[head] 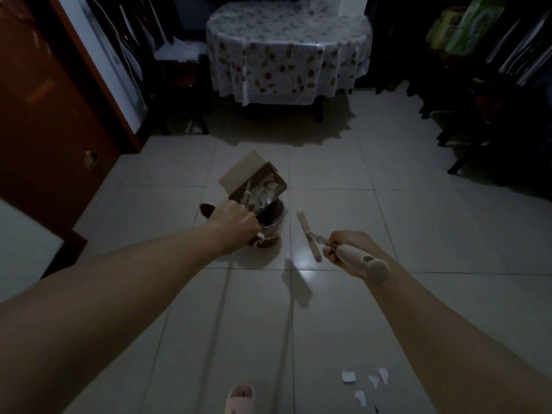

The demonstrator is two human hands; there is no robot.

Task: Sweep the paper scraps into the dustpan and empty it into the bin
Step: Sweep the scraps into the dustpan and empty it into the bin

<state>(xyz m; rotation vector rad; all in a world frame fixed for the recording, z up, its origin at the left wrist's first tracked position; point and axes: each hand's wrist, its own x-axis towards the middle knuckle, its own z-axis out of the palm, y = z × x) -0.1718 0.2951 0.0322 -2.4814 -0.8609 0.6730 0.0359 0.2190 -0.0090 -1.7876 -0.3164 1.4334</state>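
My left hand (236,222) grips the handle of a beige dustpan (249,174), tilted over a small round bin (271,230) on the tiled floor. White paper scraps (264,194) lie in the pan's mouth just above the bin's opening. My right hand (348,249) holds the cream handle of a broom (309,234), whose narrow head hangs above the floor to the right of the bin. Several white paper scraps (349,377) lie on the floor at the lower right, near my right forearm.
A table under a floral cloth (288,52) stands at the back. A brown door (44,115) lines the left, dark chairs (484,115) and clutter the right. A pink slipper (240,397) shows at the bottom edge.
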